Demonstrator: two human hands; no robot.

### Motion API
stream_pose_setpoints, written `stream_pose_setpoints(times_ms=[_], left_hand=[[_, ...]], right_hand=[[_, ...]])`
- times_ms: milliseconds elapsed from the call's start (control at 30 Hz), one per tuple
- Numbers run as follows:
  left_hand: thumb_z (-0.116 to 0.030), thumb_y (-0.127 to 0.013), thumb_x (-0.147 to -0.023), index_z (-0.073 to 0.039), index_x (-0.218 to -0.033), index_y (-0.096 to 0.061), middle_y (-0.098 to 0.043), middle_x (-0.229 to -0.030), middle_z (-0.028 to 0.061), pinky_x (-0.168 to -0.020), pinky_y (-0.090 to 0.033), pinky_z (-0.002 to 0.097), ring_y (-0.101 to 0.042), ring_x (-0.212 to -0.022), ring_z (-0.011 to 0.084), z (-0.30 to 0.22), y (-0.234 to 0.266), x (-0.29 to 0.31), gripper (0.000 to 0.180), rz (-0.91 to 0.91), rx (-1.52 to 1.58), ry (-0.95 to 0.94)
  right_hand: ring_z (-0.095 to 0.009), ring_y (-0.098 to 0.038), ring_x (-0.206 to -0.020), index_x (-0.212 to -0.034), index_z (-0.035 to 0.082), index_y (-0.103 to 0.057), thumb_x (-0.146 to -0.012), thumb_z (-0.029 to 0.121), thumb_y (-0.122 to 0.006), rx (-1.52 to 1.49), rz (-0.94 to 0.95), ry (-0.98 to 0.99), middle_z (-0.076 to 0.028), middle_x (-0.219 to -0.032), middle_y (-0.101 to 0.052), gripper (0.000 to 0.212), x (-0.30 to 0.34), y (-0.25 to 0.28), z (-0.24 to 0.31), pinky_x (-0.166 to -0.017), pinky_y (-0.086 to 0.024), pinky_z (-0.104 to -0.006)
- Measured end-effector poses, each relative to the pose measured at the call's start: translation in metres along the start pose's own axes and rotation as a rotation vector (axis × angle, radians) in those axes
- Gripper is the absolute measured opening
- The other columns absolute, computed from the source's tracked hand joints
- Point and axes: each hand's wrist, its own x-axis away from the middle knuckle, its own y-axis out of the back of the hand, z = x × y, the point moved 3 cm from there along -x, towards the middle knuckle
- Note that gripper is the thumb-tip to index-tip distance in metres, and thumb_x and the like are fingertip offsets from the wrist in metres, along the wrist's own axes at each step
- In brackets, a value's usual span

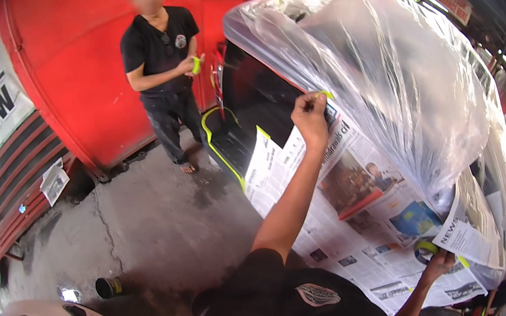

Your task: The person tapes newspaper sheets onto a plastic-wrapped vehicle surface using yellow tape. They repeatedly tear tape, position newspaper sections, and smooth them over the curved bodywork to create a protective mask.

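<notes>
Newspaper spread near and left of plastic sheet | step, apparently: taping the paper's far edge | left hand, far: thumb and finger pinched on tape strip | right hand, near right: curled around tape roll | next move likely calls for pressing the strip flat, paper held smooth

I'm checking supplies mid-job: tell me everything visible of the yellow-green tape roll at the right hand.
The yellow-green, ring-shaped tape roll has a dark centre. The bare right hand holds it, tilted, over the lower right of the printed newspaper sheets; contact with them is unclear, as is how much tape remains.
</notes>
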Motion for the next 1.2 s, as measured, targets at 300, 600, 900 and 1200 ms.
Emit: stream_pose_setpoints(times_ms=[300,600,900,1200], left_hand=[[-0.004,-0.075,-0.086,-0.001,-0.093,-0.068,-0.067,-0.085,0.0041,-0.08,-0.048,0.026,-0.06,-0.082,0.0116,-0.005,-0.003,-0.003,0.011,-0.114,0.072,-0.06],[-0.018,-0.083,-0.086,0.0,-0.093,-0.065,-0.067,-0.089,0.0035,-0.076,-0.048,0.0267,-0.059,-0.08,0.0112,0.016,0.013,-0.024,0.027,0.04,0.004,-0.115],[-0.017,-0.078,-0.087,0.0,-0.098,-0.062,-0.062,-0.092,0.0098,-0.085,-0.048,0.0353,-0.058,-0.088,0.02,0.009,0.019,-0.022,0.026,0.117,-0.323,-0.319],[-0.008,-0.063,-0.094,-0.001,-0.116,-0.06,-0.057,-0.113,0.0185,-0.09,-0.048,0.0421,-0.057,-0.099,0.0365,-0.039,0.038,0.101,0.023,0.329,-0.389,-0.419]], right_hand=[[-0.024,-0.064,-0.078,-0.106,-0.012,-0.07,-0.097,0.02,-0.057,-0.024,-0.054,0.069,-0.018,-0.092,-0.072,0.036,-0.001,-0.004,0.003,-0.07,-0.053,-0.0376],[-0.022,-0.062,-0.09,-0.121,-0.01,-0.065,-0.096,0.01,-0.055,-0.031,0.006,-0.064,-0.017,-0.108,-0.07,0.034,-0.004,-0.005,-0.016,-0.08,-0.051,-0.0379],[-0.022,-0.065,-0.078,-0.109,-0.009,-0.071,-0.095,0.014,-0.056,-0.073,-0.087,0.064,-0.016,-0.094,-0.073,0.031,-0.002,-0.009,-0.006,-0.07,-0.053,-0.0376],[-0.023,-0.063,-0.089,-0.117,-0.012,-0.066,-0.094,0.009,-0.055,-0.096,0.008,-0.13,-0.019,-0.103,-0.072,0.033,-0.001,-0.012,0.016,-0.078,-0.051,-0.0389]])
